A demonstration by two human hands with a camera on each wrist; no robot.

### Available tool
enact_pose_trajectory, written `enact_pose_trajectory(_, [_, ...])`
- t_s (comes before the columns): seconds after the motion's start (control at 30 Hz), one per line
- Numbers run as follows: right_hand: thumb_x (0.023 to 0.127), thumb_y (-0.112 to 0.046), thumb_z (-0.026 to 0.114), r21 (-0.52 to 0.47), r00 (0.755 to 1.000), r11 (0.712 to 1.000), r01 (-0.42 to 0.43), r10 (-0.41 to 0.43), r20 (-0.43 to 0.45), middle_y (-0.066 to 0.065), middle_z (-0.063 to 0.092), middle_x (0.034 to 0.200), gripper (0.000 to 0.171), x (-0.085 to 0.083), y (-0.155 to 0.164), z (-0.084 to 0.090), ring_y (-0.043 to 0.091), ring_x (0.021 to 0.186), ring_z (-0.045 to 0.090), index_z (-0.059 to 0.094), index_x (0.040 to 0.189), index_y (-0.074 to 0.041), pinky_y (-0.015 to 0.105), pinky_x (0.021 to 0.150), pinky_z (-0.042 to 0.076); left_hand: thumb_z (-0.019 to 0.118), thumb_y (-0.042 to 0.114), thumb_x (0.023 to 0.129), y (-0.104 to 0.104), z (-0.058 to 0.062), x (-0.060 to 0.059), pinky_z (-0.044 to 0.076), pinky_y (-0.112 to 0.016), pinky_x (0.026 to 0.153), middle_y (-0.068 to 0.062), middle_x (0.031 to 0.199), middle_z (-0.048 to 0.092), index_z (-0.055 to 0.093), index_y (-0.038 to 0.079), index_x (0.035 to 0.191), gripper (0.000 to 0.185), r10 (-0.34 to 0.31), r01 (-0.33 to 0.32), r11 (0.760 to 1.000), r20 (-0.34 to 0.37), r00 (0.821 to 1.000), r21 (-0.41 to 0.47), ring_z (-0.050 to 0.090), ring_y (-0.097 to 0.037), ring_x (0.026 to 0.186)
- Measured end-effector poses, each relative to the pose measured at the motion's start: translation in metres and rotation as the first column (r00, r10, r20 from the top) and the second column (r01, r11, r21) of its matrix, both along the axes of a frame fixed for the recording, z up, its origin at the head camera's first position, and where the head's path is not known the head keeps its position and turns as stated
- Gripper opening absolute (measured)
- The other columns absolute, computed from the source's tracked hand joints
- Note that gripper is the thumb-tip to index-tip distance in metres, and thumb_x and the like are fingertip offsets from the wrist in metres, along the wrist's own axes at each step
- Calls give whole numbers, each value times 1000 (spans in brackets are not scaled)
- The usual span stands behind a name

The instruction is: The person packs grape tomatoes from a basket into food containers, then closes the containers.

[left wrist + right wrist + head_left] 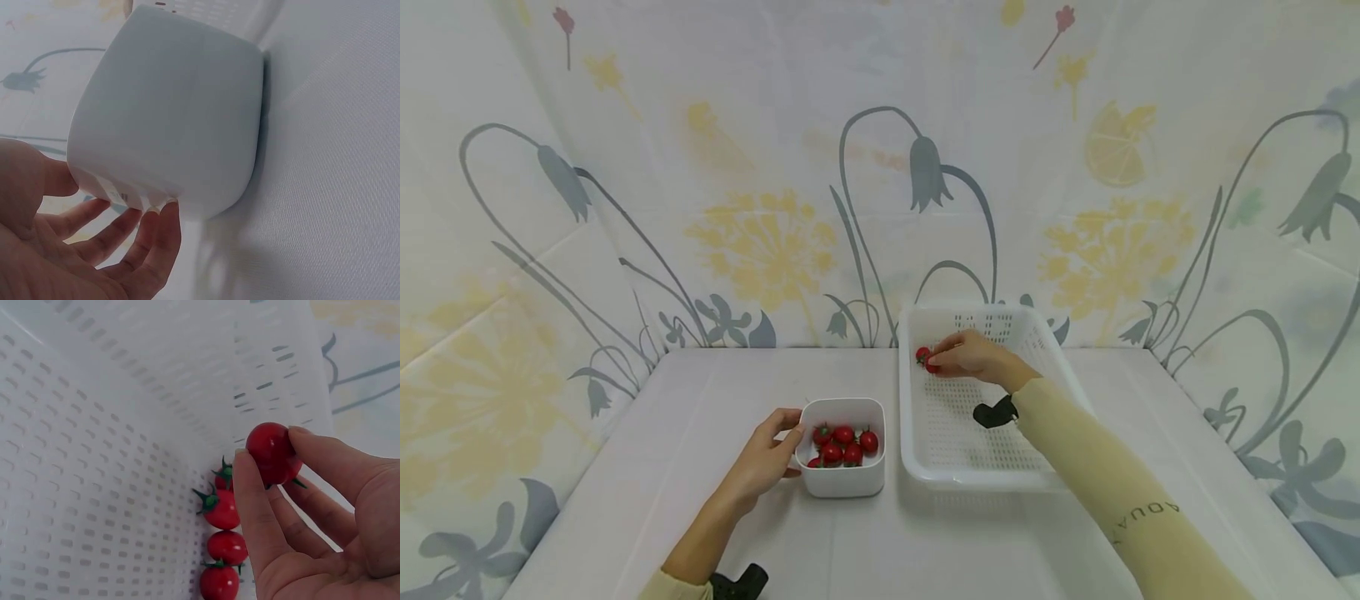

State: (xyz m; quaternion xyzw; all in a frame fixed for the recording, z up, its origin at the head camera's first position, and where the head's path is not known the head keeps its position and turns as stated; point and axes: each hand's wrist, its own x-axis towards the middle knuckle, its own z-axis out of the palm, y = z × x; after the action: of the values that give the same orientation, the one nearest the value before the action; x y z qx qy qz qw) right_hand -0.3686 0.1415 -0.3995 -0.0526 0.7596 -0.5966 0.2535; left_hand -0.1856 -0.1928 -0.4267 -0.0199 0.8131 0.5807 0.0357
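My right hand point(973, 358) reaches into a white perforated basket point(955, 477) and pinches a red cherry tomato point(270, 445) between thumb and fingers. More red and green sepals show just behind that tomato. Below it, several cherry tomatoes point(220, 582) lie along the basket's side in the right wrist view. To the left, my left hand point(765, 457) holds the left side of a small white container point(844, 483). Its fingertips point(167, 205) press on the outer wall, with the thumb up by the rim. Several cherry tomatoes point(832, 452) lie inside this container.
Both vessels stand side by side on a white-covered table point(842, 550), a narrow gap between them. A flower-printed curtain point(880, 167) hangs behind the table's back edge and continues along both sides. The basket's walls rise around the right hand.
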Motion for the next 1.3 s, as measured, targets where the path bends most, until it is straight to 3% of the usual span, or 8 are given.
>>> enact_pose_trajectory(0.13, [97, 0, 66, -52, 1000, 999, 1, -1, -8, 21, 61, 123, 40, 3, 9, 3, 25, 103, 71, 54, 133, 15, 48, 106, 48, 51, 14, 107, 1, 0, 0, 62, -41, 74, -23, 141, 52, 54, 1, 136, 32, 0, 0, 1000, 1, 1000, 1, 65, -36, 108])
enact_pose_trajectory(0.3, [98, -1, 66, -45, 999, 999, -9, 7, -45, 28, 61, 128, 38, 10, 19, 11, 28, 107, 71, 56, 131, 13, 42, 100, 54, 51, 13, 107, 1, 1, 1, 62, -40, 74, -23, 140, 51, 54, 1, 136, 32, 3, -3, 1000, -2, 1000, -3, 64, -39, 110])
enact_pose_trajectory(0.47, [99, 0, 64, -70, 998, 997, -31, 27, -65, 34, 58, 133, 39, 16, 25, 17, 27, 106, 71, 53, 133, 15, 48, 105, 48, 51, 12, 106, 1, 1, 1, 62, -40, 73, -23, 140, 52, 54, 1, 136, 32, 6, -6, 1000, 0, 1000, -6, 64, -39, 110])
enact_pose_trajectory(0.63, [99, 0, 63, -72, 994, 996, -48, 40, -101, 30, 62, 129, 40, 20, 32, 22, 30, 110, 70, 52, 134, 16, 45, 102, 52, 51, 12, 106, 2, 1, 1, 62, -40, 73, -23, 140, 52, 54, 0, 136, 32, 3, -3, 1000, -1, 1000, -2, 64, -40, 111])
enact_pose_trajectory(0.9, [98, 4, 63, -131, 991, 990, -54, 37, -126, 18, 68, 114, 36, 31, 37, 29, 24, 101, 72, 53, 130, 18, 50, 104, 49, 52, 15, 107, 0, 0, 0, 63, -40, 74, -23, 141, 51, 54, 1, 137, 33, -3, 3, 1000, 0, 1000, -11, 64, -38, 112])
enact_pose_trajectory(1.07, [98, 4, 63, -135, 985, 988, -71, 47, -168, 18, 66, 115, 38, 42, 34, 33, 23, 100, 72, 52, 131, 18, 49, 102, 51, 52, 14, 107, 0, 0, -1, 62, -40, 73, -23, 141, 51, 54, 1, 137, 33, -2, 2, 1000, 2, 1000, -9, 64, -36, 109])
enact_pose_trajectory(1.3, [98, -2, 66, -88, 973, 993, -82, 61, -221, 29, 61, 129, 41, 56, 29, 40, 34, 111, 69, 54, 134, 13, 40, 97, 56, 52, 15, 107, 0, -1, -1, 62, -40, 74, -23, 141, 51, 53, 2, 137, 33, -6, 6, 1000, 0, 1000, -8, 65, -35, 108])
